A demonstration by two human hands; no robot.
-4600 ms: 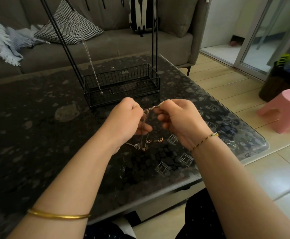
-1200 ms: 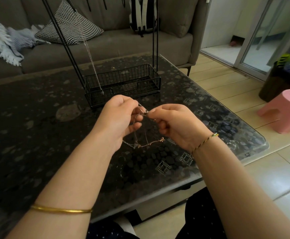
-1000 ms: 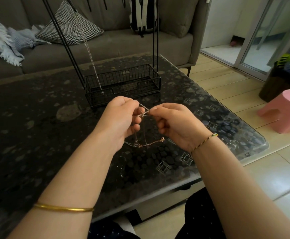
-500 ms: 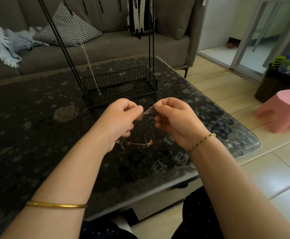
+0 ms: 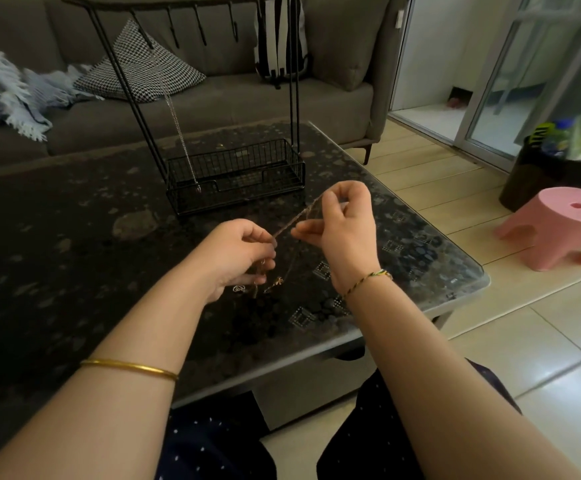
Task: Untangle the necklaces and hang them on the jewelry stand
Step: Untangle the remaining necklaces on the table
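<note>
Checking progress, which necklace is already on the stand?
The silver chain dangling from the jewelry stand; the other necklaces are held, tangled, between the left hand and right hand.

Forearms bare. Left forearm: thin gold bangle (image 5: 130,368). Right wrist: braided green-yellow cord bracelet (image 5: 368,279). Legs: navy fabric (image 5: 213,445), white dots.

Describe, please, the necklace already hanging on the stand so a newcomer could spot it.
On the coffee table stands a black wire jewelry stand with a basket for a base. From its top bar, near the left leg, a thin silver chain hangs down almost to that base. Unlike the tangled necklaces nearer the camera, it hangs alone and straight.
</note>
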